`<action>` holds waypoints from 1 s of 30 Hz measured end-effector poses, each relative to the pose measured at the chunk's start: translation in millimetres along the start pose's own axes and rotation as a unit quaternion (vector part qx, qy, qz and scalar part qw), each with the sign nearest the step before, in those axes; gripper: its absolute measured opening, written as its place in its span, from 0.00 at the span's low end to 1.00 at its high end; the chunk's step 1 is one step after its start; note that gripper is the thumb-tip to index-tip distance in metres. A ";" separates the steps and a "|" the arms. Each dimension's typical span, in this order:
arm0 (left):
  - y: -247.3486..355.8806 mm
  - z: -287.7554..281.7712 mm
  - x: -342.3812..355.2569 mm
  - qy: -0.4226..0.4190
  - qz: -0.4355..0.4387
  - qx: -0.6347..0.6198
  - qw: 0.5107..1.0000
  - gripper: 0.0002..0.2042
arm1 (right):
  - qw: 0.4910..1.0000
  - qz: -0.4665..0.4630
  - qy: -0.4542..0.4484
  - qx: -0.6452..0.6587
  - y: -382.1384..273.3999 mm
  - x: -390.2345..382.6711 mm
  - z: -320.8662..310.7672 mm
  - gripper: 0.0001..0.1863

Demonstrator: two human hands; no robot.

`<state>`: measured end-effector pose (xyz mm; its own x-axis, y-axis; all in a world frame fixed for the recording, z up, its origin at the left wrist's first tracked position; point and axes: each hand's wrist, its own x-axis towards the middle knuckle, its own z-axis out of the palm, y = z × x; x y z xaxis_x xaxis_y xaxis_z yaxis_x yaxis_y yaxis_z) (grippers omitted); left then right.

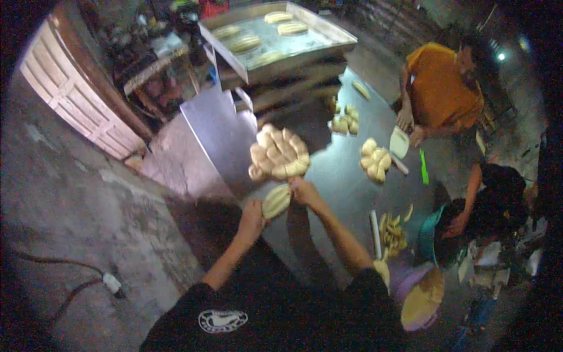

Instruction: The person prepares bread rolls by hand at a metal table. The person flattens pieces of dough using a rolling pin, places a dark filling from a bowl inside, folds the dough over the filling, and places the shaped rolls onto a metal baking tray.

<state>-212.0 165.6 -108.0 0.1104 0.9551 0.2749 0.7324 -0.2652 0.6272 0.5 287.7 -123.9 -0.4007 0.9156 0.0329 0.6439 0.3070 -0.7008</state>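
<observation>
An oval, ridged piece of pale dough [276, 201] is stretched between my two hands, just above the near side of the metal table [328, 193]. My left hand [252, 217] grips its lower left end with curled fingers. The upper right end is pinched in my right hand [301, 191]. Right beyond my hands lies a heap of round dough balls [278, 154] pressed against each other.
A large tray [264, 37] at the back holds several ridged dough pieces. At right, a person in orange [441, 88] handles flattened dough [400, 142]. Nearer stand yellow strips [395, 232], a white rod [375, 232], a teal basin [431, 232] and a purple bowl [404, 284].
</observation>
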 end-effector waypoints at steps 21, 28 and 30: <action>20.1 -160.8 266.8 0.002 0.120 -0.431 0.894 0.26 | 0.956 -0.011 0.291 -0.040 -257.9 158.4 -293.3 0.10; -40.0 -175.0 278.2 -0.091 0.061 -0.434 0.894 0.14 | 0.897 -0.081 0.396 -0.180 -188.0 326.3 -340.0 0.12; -62.0 -163.1 263.4 -0.111 -0.008 -0.422 0.900 0.14 | 0.915 -0.039 0.360 -0.176 -176.7 355.7 -338.2 0.14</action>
<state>-337.9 412.1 44.4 0.3044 0.9378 0.1669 -0.0266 -0.1668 0.9856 -35.3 647.0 252.7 -0.0036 0.7822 0.6230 0.8528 0.3277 -0.4066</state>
